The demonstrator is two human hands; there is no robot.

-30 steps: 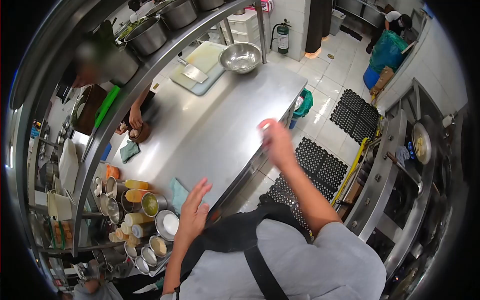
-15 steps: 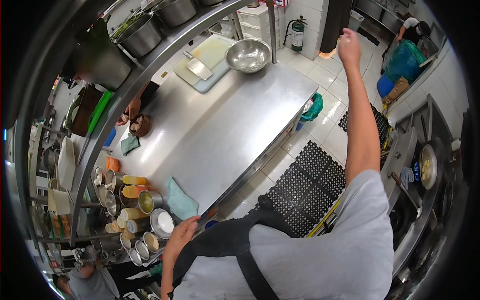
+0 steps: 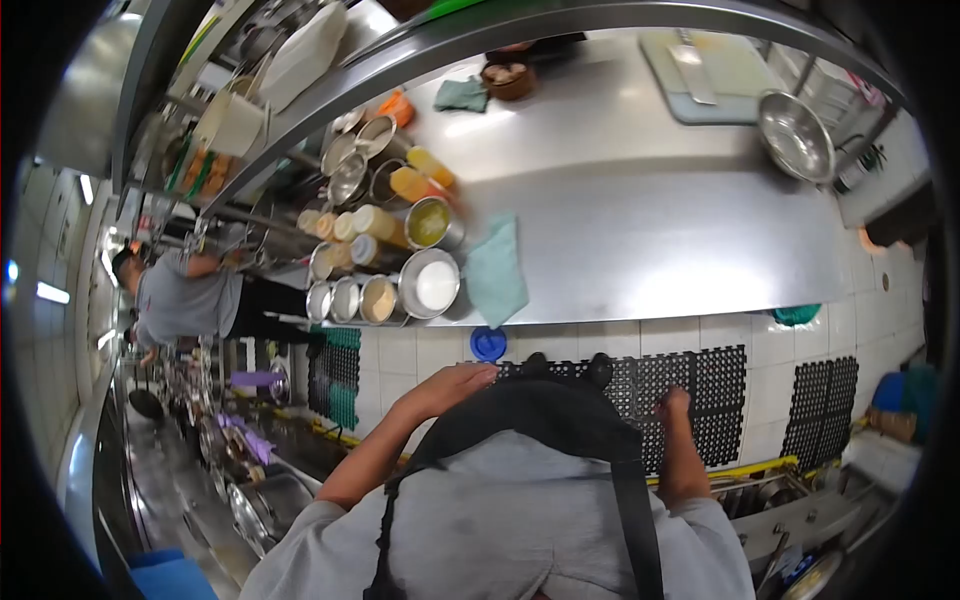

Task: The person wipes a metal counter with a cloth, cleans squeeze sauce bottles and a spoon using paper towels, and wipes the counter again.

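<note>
My left hand (image 3: 462, 386) is stretched out flat in front of my apron, at the near side of the steel table (image 3: 650, 240), and holds nothing. A blue round lid (image 3: 488, 344) shows just beyond its fingers. On the table's near edge lies a pale green cloth (image 3: 496, 272), beside a bowl of white contents (image 3: 436, 286) and a pot of green liquid (image 3: 430, 222). Low over the black floor mat (image 3: 715, 400), my right hand (image 3: 676, 402) has its fingers curled; whatever may be inside them is hidden.
Squeeze bottles (image 3: 375, 228) stand at the table's left end under a shelf rail. A cutting board (image 3: 715, 75) with a cleaver and a steel bowl (image 3: 796, 138) are at the far right. Another person (image 3: 190, 292) stands at left. A stove (image 3: 790, 530) is at lower right.
The view has turned left, bringing the person at left into fuller sight. My right arm, stretched far out before, is now lowered by my side. My left hand has straightened near the table edge.
</note>
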